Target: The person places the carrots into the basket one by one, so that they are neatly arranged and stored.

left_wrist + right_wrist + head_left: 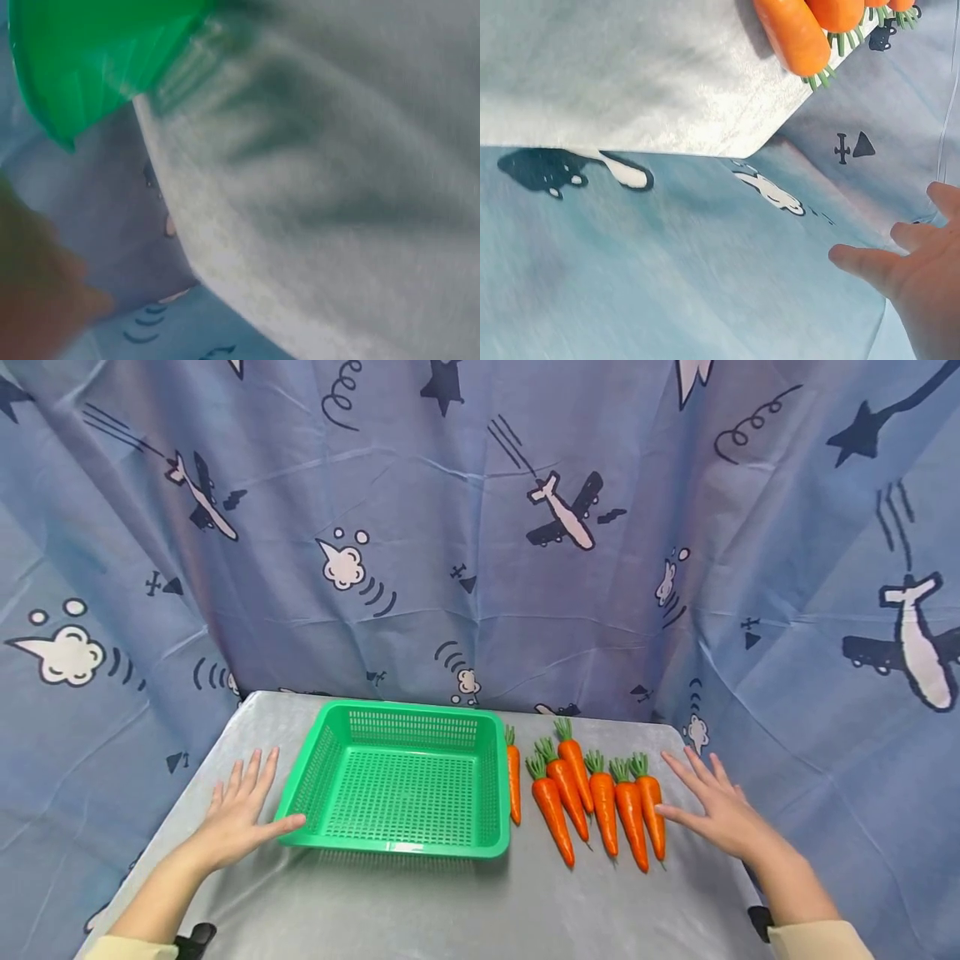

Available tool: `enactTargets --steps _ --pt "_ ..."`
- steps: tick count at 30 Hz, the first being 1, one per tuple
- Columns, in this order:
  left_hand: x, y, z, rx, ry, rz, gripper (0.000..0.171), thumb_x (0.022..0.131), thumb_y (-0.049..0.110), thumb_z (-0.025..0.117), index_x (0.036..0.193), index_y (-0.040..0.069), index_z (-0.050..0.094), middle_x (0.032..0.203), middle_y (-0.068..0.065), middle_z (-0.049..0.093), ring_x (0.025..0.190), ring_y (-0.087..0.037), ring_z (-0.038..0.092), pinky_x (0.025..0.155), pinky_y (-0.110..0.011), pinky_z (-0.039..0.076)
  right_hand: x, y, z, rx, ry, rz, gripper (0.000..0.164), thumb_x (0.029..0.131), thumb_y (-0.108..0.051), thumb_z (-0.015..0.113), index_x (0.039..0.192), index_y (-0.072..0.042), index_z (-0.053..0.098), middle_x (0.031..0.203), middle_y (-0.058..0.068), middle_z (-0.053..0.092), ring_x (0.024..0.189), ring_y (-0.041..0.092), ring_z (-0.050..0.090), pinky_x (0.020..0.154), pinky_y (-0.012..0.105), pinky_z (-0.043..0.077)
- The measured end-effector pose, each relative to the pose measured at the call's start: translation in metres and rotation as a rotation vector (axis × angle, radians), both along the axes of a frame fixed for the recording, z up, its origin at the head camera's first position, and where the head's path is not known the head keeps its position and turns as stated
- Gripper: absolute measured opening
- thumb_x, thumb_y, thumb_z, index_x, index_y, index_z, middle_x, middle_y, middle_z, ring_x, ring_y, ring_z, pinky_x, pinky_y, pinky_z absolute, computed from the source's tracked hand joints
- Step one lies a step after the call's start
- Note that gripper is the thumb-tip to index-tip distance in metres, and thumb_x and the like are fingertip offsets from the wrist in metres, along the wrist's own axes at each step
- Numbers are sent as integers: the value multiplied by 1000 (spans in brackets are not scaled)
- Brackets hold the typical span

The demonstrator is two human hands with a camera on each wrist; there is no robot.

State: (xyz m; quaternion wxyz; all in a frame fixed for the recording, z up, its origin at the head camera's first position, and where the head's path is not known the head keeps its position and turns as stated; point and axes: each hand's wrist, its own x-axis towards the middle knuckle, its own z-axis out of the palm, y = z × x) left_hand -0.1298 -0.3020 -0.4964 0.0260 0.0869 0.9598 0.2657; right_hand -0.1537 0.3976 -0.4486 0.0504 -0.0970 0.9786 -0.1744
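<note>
A green plastic basket with slotted walls stands on the left half of the table, nothing inside it. Several orange carrots with short green stalks lie in a loose row to its right; one carrot lies close along the basket's right side. My left hand is spread at the basket's left edge, holding nothing; whether its thumb touches the rim I cannot tell. Over the table's right edge my right hand is spread too, nearest the rightmost carrot, and holds nothing. In the left wrist view the hand is blurred.
A pale grey cloth-like surface covers the table. Blue curtain printed with planes and stars hangs behind it and along both sides. Dark straps show near the wrists.
</note>
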Motion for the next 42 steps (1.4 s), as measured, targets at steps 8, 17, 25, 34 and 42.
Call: enactTargets --steps 8,17,25,34,42 --pt "-4 10 -13 347 -78 -87 120 87 33 76 160 28 -19 167 -21 -17 149 -52 -13 104 -82 -1 -7 -3 -22 -77 -48 -20 85 98 -51 60 164 -30 12 167 26 -4 145 61 -10 89 90 12" --pt "-6 16 -24 420 -111 -119 143 71 25 91 158 29 -23 166 -22 -19 149 -53 -10 107 -80 8 -19 -3 -36 -130 -59 -23 88 96 -49 63 164 -24 13 163 34 7 145 61 7 98 85 15" --pt "-10 16 -28 438 -156 -109 156 62 16 96 158 19 -26 163 -32 -16 147 -58 -6 109 -76 10 -28 13 -66 -227 -108 -105 90 96 -48 64 164 -17 14 162 33 18 138 62 26 99 79 28" --pt "-12 18 -24 526 -221 -136 155 63 12 96 156 11 -28 162 -37 -10 146 -55 6 112 -70 15 -34 28 -82 -360 -188 -168 88 98 -43 64 163 -12 13 158 39 20 132 61 39 92 59 52" --pt "-9 16 -24 535 -236 -123 152 65 15 95 158 17 -25 164 -33 -5 147 -48 13 114 -38 28 -40 33 -101 -499 -231 -198 84 100 -35 63 163 -9 13 156 41 21 135 59 38 88 49 56"
